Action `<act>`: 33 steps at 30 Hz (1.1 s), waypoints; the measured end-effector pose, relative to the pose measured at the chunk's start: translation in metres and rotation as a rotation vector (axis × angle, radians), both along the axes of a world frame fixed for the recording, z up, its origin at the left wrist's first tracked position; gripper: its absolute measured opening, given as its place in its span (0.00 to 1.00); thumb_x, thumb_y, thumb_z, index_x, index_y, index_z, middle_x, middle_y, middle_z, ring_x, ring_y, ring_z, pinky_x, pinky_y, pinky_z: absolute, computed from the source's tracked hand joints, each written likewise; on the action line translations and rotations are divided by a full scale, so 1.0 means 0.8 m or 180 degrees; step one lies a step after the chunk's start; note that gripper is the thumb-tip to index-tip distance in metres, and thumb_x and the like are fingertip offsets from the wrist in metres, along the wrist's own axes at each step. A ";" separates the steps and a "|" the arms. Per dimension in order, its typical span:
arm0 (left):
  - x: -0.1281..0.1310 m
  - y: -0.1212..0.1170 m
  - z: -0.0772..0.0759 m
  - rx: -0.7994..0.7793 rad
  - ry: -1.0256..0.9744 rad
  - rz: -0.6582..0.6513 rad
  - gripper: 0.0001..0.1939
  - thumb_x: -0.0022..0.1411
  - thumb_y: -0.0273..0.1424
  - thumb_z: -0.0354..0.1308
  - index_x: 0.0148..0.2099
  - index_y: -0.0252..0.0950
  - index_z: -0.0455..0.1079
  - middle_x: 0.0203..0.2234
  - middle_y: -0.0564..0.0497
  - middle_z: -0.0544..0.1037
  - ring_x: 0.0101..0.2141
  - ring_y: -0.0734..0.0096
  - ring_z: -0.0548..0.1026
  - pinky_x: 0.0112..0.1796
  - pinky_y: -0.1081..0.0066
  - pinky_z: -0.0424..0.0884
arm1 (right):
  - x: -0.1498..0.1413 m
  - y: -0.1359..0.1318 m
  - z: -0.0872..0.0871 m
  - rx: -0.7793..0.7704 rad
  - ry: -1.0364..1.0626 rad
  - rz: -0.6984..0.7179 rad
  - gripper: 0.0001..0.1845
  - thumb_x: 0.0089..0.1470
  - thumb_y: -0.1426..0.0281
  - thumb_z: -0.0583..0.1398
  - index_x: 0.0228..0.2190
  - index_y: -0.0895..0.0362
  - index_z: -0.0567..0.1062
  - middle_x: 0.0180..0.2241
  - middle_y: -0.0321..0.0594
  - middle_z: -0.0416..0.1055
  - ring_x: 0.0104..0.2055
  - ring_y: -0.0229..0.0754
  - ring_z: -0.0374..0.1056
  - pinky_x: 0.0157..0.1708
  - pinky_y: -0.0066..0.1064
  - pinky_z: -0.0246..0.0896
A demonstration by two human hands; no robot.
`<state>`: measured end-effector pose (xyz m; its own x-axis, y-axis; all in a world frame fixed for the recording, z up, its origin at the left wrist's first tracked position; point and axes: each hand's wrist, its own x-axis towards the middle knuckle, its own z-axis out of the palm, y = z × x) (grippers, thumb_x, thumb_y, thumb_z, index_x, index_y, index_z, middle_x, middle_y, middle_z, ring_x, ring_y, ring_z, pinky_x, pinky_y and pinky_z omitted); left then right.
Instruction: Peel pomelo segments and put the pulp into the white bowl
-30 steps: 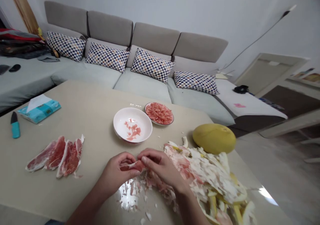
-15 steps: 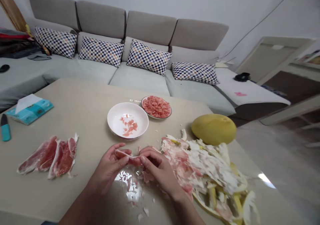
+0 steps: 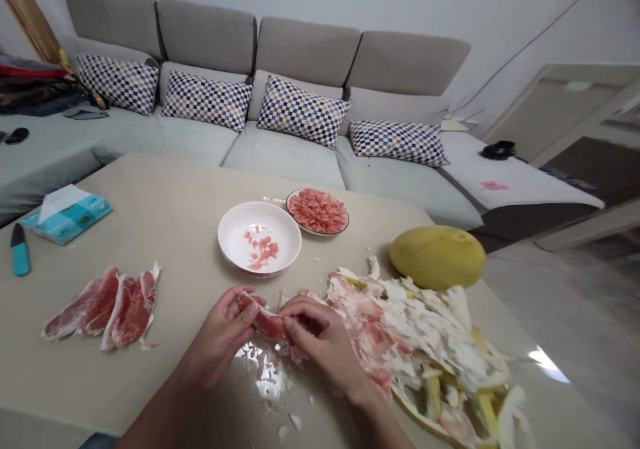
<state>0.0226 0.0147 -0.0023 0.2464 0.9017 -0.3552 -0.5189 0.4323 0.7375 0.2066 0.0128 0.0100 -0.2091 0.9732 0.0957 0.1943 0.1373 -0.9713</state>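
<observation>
A red pomelo segment is held between both hands over the table, just in front of the white bowl. My left hand is closed on its left end, thumb on the near side. At the other end, my right hand pinches the segment or its skin between thumb and fingertips. Inside the bowl lie a few bits of pomelo flesh. Beside my right hand spreads a heap of peel and membrane. Several unpeeled segments rest on the table to the left.
Behind the bowl stands a plate of loose red flesh. A whole yellow pomelo sits beyond the peel heap. At far left are a teal-handled knife and a tissue pack. A sofa runs behind the table.
The segment has tilted in my fingers, so more of its red side faces me. Both hands keep hold near the same spot. The whole view has shifted slightly.
</observation>
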 end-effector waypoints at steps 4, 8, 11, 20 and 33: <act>0.004 -0.007 -0.003 -0.0296 -0.0095 -0.0428 0.22 0.58 0.38 0.64 0.51 0.38 0.63 0.42 0.46 0.73 0.39 0.65 0.76 0.45 0.57 0.73 | -0.004 -0.001 0.004 0.0481 -0.0288 0.0019 0.05 0.55 0.71 0.62 0.29 0.56 0.79 0.30 0.41 0.76 0.33 0.41 0.71 0.33 0.29 0.64; 0.003 -0.003 -0.009 0.0247 0.0671 -0.0036 0.26 0.55 0.36 0.66 0.53 0.40 0.62 0.39 0.51 0.69 0.36 0.70 0.74 0.42 0.65 0.73 | -0.005 0.002 0.004 0.0408 -0.0530 0.0294 0.06 0.55 0.73 0.61 0.30 0.56 0.79 0.31 0.41 0.76 0.33 0.41 0.71 0.33 0.29 0.64; 0.000 0.002 -0.010 0.0780 0.1266 0.0145 0.28 0.53 0.35 0.66 0.55 0.41 0.61 0.39 0.52 0.68 0.37 0.70 0.73 0.40 0.69 0.72 | -0.007 0.002 0.002 0.0407 -0.0597 0.0416 0.05 0.55 0.73 0.61 0.30 0.56 0.80 0.30 0.41 0.77 0.33 0.40 0.71 0.32 0.28 0.63; 0.000 -0.002 -0.002 0.0859 0.1431 -0.0121 0.36 0.55 0.33 0.62 0.63 0.43 0.53 0.42 0.51 0.64 0.30 0.74 0.70 0.36 0.68 0.73 | -0.009 0.002 -0.001 0.0293 -0.0625 0.0559 0.07 0.56 0.70 0.62 0.30 0.57 0.81 0.29 0.43 0.77 0.31 0.40 0.72 0.31 0.28 0.65; -0.003 -0.005 -0.012 0.1122 0.1574 -0.0345 0.36 0.56 0.31 0.63 0.65 0.42 0.56 0.44 0.48 0.70 0.38 0.67 0.70 0.43 0.69 0.68 | -0.013 -0.004 -0.010 0.0461 -0.0926 0.0581 0.09 0.49 0.79 0.58 0.24 0.57 0.76 0.23 0.36 0.70 0.26 0.36 0.64 0.26 0.25 0.57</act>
<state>0.0203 0.0109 -0.0119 0.2255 0.9647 -0.1357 -0.0458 0.1497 0.9877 0.1962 0.0096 0.0019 -0.4166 0.8981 0.1408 0.4189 0.3271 -0.8471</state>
